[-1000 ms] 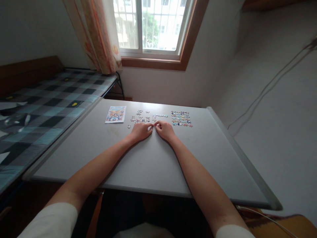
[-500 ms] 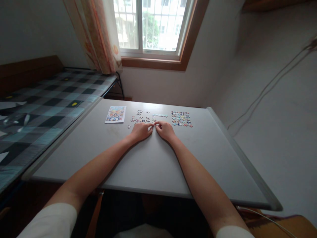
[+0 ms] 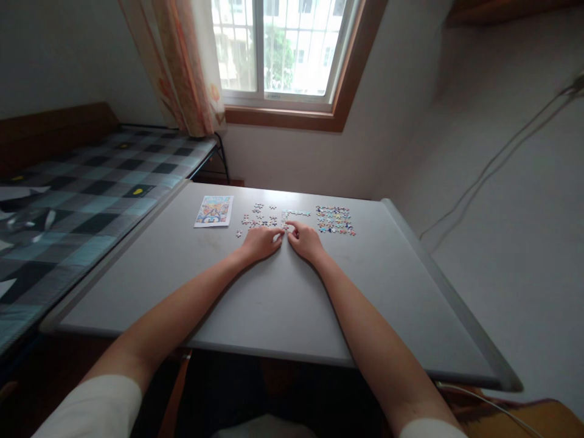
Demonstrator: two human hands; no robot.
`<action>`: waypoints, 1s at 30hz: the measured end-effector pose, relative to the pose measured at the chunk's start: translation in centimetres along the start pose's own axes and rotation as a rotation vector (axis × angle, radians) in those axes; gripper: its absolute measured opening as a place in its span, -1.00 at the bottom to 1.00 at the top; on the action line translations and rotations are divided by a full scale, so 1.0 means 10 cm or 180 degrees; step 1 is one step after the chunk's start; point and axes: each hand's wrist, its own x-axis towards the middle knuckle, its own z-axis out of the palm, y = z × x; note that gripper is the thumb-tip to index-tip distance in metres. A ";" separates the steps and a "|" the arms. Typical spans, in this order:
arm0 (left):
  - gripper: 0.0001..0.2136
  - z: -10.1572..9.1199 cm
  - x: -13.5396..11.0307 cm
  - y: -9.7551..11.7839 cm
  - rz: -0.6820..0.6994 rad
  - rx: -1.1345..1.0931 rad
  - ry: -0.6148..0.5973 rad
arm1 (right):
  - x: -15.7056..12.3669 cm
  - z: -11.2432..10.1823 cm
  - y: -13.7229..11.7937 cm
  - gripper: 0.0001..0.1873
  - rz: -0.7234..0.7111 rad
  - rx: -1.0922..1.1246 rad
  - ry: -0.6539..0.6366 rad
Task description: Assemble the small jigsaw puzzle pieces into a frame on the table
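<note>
A partly joined jigsaw puzzle (image 3: 298, 213) lies on the grey table, with a top row and a short left column in place. At the column's lower end, my left hand (image 3: 263, 242) rests on the table with its index fingertip against the puzzle pieces and its thumb apart. My right hand (image 3: 305, 239) is just to the right, index finger stretched along the column and thumb spread from it. Nothing shows between the fingers of either hand. Loose puzzle pieces (image 3: 258, 217) lie behind my left hand, partly covered by it. More pieces (image 3: 334, 219) are laid in rows at the right.
A printed picture sheet (image 3: 213, 212) lies left of the pieces on the table (image 3: 274, 304). A bed with a checked cover (image 3: 100, 176) stands along the left side. Behind the table is a window (image 3: 278, 55); a cable (image 3: 483, 173) hangs along the right wall.
The fingertips of my two hands, close together before, have drawn slightly apart. My right index finger has shifted up along the puzzle's left column. My left hand has barely moved.
</note>
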 end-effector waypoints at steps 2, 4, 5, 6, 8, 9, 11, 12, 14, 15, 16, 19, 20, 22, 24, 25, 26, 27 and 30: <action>-0.67 0.01 0.00 -0.01 0.0042 0.0011 0.0023 | 0.00 0.00 0.00 -0.65 -0.0013 0.0003 -0.0007; -0.66 0.02 0.01 -0.02 0.0063 0.0024 0.0035 | 0.00 0.00 0.00 -0.69 -0.0038 0.0000 -0.0016; -0.66 0.02 0.01 -0.02 0.0062 0.0027 0.0032 | 0.00 0.00 0.00 -0.70 -0.0040 -0.0002 -0.0018; -0.66 0.02 0.01 -0.02 0.0058 0.0031 0.0028 | 0.00 0.00 0.00 -0.69 -0.0032 -0.0001 -0.0015; -0.66 0.02 0.01 -0.02 0.0062 0.0043 0.0021 | 0.00 0.00 0.00 -0.65 0.0000 0.0003 -0.0009; -0.66 0.02 0.01 -0.02 0.0073 0.0052 0.0020 | 0.01 0.00 0.00 -0.64 0.0008 0.0004 -0.0004; -0.66 0.01 0.01 -0.03 0.0081 0.0070 0.0022 | 0.01 0.00 0.00 -0.67 -0.0009 0.0003 -0.0005; -0.66 0.01 0.01 -0.03 0.0080 0.0077 0.0018 | 0.01 0.00 -0.01 -0.69 -0.0024 0.0001 -0.0006; -0.66 0.01 0.00 -0.03 0.0073 0.0089 0.0000 | 0.00 0.00 -0.01 -0.69 -0.0033 0.0009 0.0003; -0.66 0.00 0.00 -0.03 0.0079 0.0101 -0.0008 | 0.00 0.00 -0.01 -0.66 -0.0024 0.0020 0.0011; -0.66 0.01 -0.01 -0.01 0.0105 0.0125 -0.0014 | 0.00 -0.01 -0.01 -0.62 -0.0014 0.0034 0.0020; -0.66 0.02 -0.06 0.07 0.0319 0.0270 -0.0061 | 0.00 -0.01 -0.01 -0.56 0.0008 0.0056 0.0024; -0.66 0.03 -0.08 0.11 0.0428 0.0319 -0.0111 | 0.00 0.00 -0.01 -0.56 0.0013 0.0049 0.0022; -0.64 0.05 -0.11 0.18 0.0512 0.0391 -0.0175 | 0.00 0.01 0.00 -0.57 0.0024 0.0029 0.0016; -0.64 0.06 -0.12 0.22 0.0534 0.0420 -0.0165 | 0.01 0.02 0.02 -0.61 0.0023 0.0012 0.0009; -0.64 0.06 -0.12 0.23 0.0544 0.0422 -0.0157 | 0.01 0.02 0.02 -0.63 0.0012 0.0004 0.0007; -0.64 0.07 -0.12 0.23 0.0550 0.0423 -0.0149 | 0.01 0.03 0.03 -0.65 -0.0005 -0.0004 0.0005; -0.65 0.07 -0.12 0.23 0.0559 0.0423 -0.0142 | 0.01 0.03 0.03 -0.67 -0.0024 -0.0015 0.0005; -0.65 0.07 -0.11 0.21 0.0576 0.0426 -0.0116 | 0.01 0.03 0.03 -0.67 -0.0053 -0.0032 0.0007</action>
